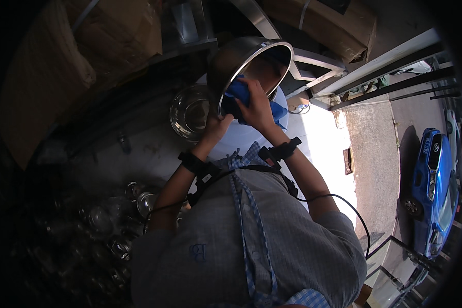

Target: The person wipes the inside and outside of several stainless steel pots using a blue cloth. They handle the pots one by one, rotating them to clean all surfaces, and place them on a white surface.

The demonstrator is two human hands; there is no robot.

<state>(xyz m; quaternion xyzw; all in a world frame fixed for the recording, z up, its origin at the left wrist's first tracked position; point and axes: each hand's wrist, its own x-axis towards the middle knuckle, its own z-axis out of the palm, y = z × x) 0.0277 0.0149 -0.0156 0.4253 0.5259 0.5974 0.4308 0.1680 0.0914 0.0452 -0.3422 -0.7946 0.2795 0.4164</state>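
A large shiny steel bowl (226,61) is tilted on its side in front of me, its opening turned to the right and toward me. My left hand (218,127) grips the bowl's near rim, with the thumb showing on the edge. A blue cloth (238,91) is bunched in my right hand (257,107), which presses it against the inside of the bowl near the rim. More blue cloth hangs below that hand. Behind my left hand, a second shiny round bowl (182,114) sits by a pale round surface (228,145).
Cardboard boxes (110,36) stand at the far left, and another carton (318,23) lies at the far right. Metal frame bars (313,61) run behind the bowl. Several shiny metal pieces (102,220) lie in shadow at lower left. A blue car (430,190) is outside, right.
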